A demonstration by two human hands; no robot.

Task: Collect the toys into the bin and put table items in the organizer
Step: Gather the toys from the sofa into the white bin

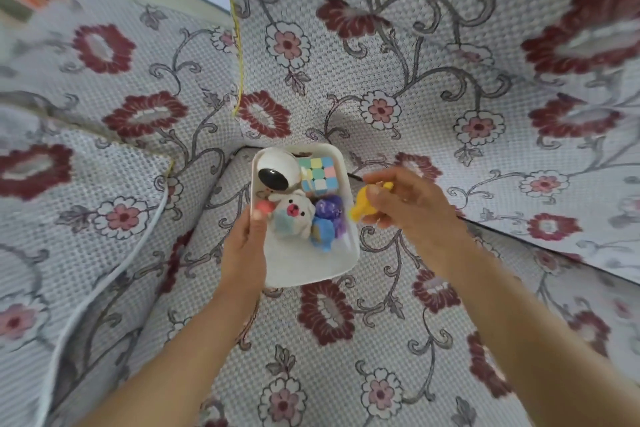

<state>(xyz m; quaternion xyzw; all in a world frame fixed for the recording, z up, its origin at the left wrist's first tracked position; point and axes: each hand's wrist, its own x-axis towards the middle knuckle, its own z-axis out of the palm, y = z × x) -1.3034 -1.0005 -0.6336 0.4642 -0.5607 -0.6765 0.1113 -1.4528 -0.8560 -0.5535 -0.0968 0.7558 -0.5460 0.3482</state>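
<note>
A white bin [311, 267] rests on a floral sofa seat at the centre of the head view. Inside it lie a white round toy with a black face [277, 172], a pastel puzzle cube [318, 174], a white plush bear [292, 215] and blue and purple toys [327, 218]. My left hand [246, 246] grips the bin's left rim, thumb over the edge. My right hand [412, 204] holds a small yellow toy [362, 204] just beyond the bin's right rim.
Sofa cushions in a grey weave with red flowers [450, 80] rise behind and to both sides. A white cable [114, 274] runs down the left armrest. The seat cushion [329, 357] spreads out in front of the bin.
</note>
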